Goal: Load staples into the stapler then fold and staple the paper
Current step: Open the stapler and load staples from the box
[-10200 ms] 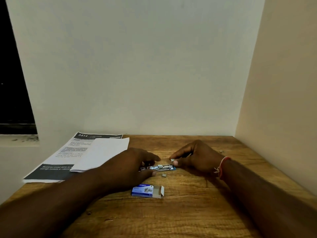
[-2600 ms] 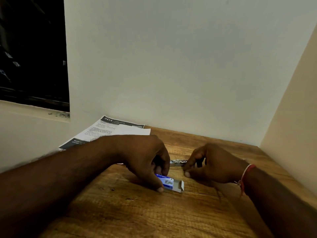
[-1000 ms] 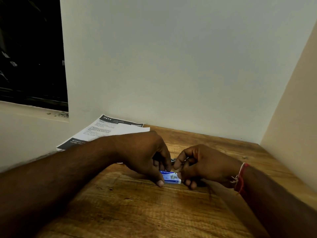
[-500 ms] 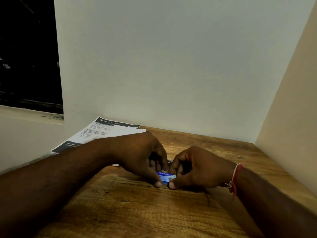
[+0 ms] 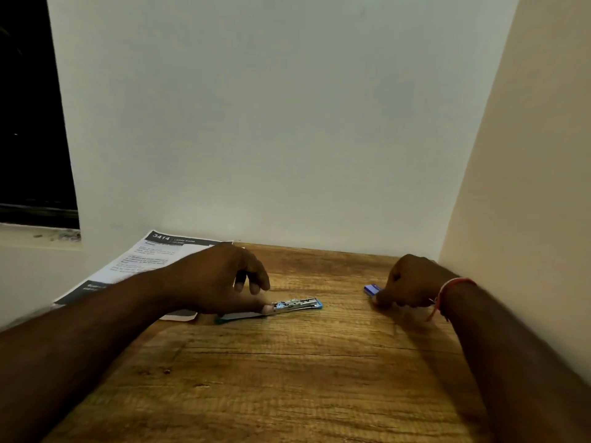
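Stapler lies opened flat; left hand arches over it, thumb touching, fingers loosely curled, holding nothing. Right hand, well apart, apparently grips the staple box.

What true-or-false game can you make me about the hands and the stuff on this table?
1. The stapler lies flat on the table. True.
2. The right hand holds the stapler. False: it holds the blue box. The left hand touches the stapler with its thumb.
3. The papers lie to the left of the stapler. True.
4. The box sits on the papers. False: it is over on the right, near the side wall.
5. A red thread is tied round the left wrist. False: it is on the right wrist.
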Tool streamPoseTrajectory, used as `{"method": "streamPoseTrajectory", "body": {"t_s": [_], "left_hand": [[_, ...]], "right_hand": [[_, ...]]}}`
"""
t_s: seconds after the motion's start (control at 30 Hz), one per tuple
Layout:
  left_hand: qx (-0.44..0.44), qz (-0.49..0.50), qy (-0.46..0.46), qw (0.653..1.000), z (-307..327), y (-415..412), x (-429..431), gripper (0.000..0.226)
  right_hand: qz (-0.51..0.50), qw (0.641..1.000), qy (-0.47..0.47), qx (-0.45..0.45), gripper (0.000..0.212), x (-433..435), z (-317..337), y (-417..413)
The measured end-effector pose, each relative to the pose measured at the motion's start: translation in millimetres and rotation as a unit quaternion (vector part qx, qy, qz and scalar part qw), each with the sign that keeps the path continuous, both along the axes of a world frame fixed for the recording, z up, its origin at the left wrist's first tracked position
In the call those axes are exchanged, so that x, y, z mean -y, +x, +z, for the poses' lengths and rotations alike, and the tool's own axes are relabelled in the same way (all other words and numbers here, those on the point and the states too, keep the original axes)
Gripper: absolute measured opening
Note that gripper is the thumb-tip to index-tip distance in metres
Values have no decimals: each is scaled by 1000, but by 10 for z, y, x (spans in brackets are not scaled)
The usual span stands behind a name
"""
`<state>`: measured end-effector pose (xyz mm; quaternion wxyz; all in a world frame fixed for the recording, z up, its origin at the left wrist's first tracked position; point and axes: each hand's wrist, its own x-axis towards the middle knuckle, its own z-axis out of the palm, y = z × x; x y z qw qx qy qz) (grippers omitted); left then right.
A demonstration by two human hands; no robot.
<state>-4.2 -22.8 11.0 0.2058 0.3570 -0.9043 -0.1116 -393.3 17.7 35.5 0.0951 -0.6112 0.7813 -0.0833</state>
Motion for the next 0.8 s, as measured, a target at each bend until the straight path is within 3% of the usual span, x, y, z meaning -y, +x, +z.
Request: {"method": "streamPoseTrajectory", "body": {"t_s": [0.17,0.33,0.43,0.53,0.67,0.8], "left_hand": [[41,30,31,998,-32,47,12,54],[70,17,65,995,-4,91,30,49],[98,15,82,992,56,149,41,47],[123,20,84,989,101,197,65,42],[128,13,61,990,111,211,65,35],[126,2,49,991,121,201,50,25]], "right_hand": [[-50,998,-23,-7,45,134,-115,-82],[-48,995,-66,-64,50,138,-106,-108],[33,988,-148,3,44,59,-66,34],[166,970,-133,119,43,-28,-182,402],[233,963,-86,105,48,-20,-414,777],[236,960,-102,110,24,-19,-446,835]]}}
